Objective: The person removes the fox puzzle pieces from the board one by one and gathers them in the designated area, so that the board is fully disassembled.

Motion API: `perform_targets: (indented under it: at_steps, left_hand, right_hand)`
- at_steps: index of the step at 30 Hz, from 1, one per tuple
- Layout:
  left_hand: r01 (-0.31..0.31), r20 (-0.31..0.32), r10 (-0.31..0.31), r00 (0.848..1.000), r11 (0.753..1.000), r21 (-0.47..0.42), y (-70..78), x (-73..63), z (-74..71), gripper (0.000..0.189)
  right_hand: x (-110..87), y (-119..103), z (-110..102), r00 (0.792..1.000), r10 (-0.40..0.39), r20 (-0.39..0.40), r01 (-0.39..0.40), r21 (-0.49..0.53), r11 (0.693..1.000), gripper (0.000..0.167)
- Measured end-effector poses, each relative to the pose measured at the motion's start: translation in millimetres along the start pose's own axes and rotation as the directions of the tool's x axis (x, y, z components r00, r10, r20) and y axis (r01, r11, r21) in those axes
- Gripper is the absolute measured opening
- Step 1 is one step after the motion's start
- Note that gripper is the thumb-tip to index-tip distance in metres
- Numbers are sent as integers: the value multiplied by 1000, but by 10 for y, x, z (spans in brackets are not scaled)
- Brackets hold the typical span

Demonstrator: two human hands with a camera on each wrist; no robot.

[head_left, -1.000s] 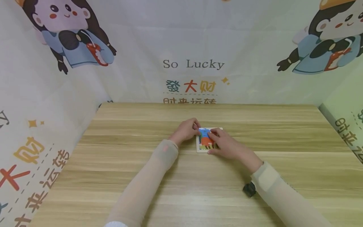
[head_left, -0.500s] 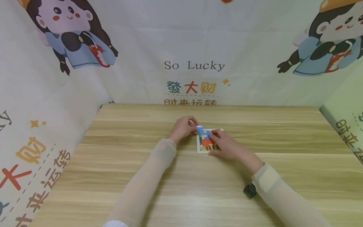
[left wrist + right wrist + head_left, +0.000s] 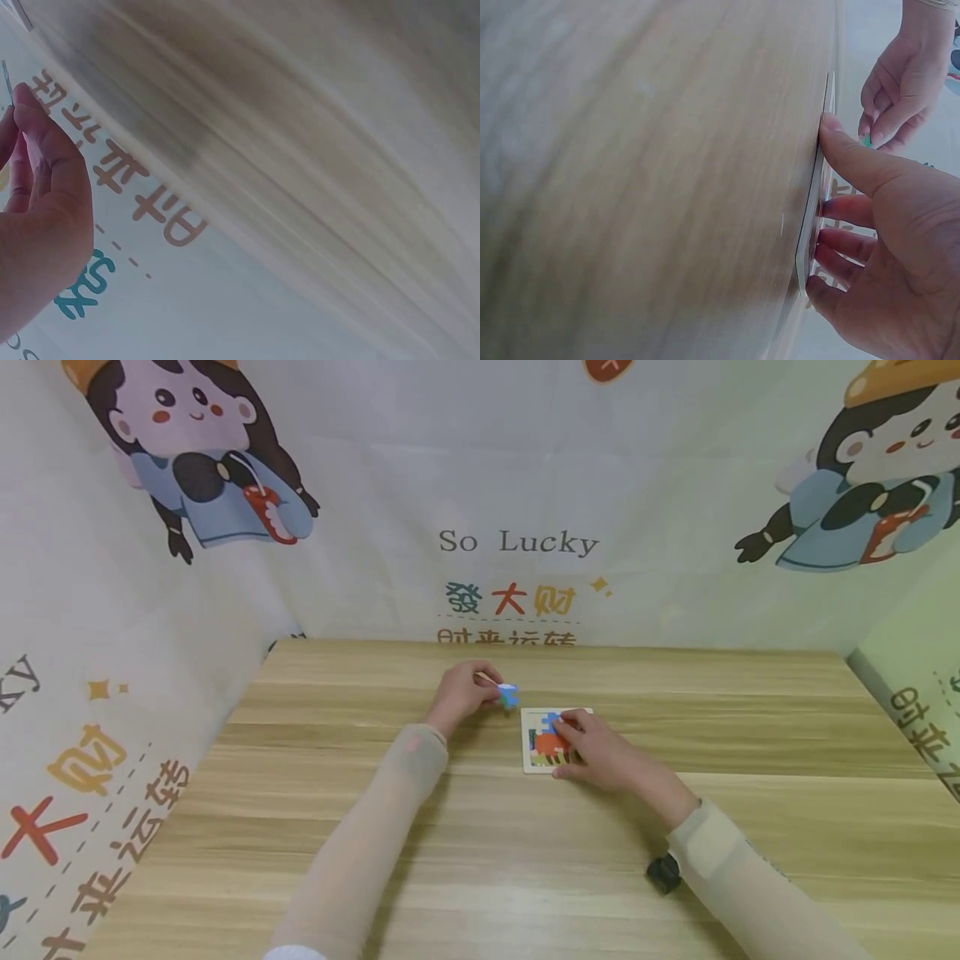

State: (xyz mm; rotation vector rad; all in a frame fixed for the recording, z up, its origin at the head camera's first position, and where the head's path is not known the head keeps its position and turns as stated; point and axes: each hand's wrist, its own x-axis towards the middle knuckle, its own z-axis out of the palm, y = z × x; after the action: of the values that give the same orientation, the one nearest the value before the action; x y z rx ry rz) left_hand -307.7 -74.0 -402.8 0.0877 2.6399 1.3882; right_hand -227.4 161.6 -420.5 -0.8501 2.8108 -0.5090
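My left hand (image 3: 461,693) pinches a blue, green and white jigsaw piece (image 3: 508,695) between thumb and fingers, just beyond the left far corner of a small puzzle board (image 3: 527,764). In the left wrist view, the piece (image 3: 7,82) appears edge-on as a thin sliver. The board lies flat on the table, with a pale border and an orange, blue and green picture; bare pale board shows at its upper left. My right hand (image 3: 603,750) rests on its right side. In the right wrist view, the thumb and spread fingertips touch the board (image 3: 802,262), covering part of it.
The wood-grain table (image 3: 480,860) extends around the board. A printed white cloth (image 3: 517,468) hangs behind and at both sides. A small black block (image 3: 663,873) shows beside the right wrist.
My left hand has lifted the jigsaw piece off the board and carried it left and away, exposing bare board at the upper left. The right hand has stayed on the board.
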Motion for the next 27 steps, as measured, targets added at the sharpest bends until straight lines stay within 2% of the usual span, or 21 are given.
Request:
perform_targets:
  at_steps: [12, 19, 27]
  left_hand:
    - [12, -42, -11, 999, 999, 29, -148, 60, -184, 16]
    - [62, -33, -61, 998, 998, 32, -214, 84, -237, 17]
    - [86, -8, -86, 996, 994, 72, -263, 113, -266, 16]
  right_hand:
    - [-23, -19, -13, 1000, 2, -5, -2, 6, 1000, 75]
    - [-21, -25, -23, 1000, 5, 9, -5, -4, 1000, 75]
    - [-18, -19, -16, 1000, 6, 13, -6, -7, 1000, 75]
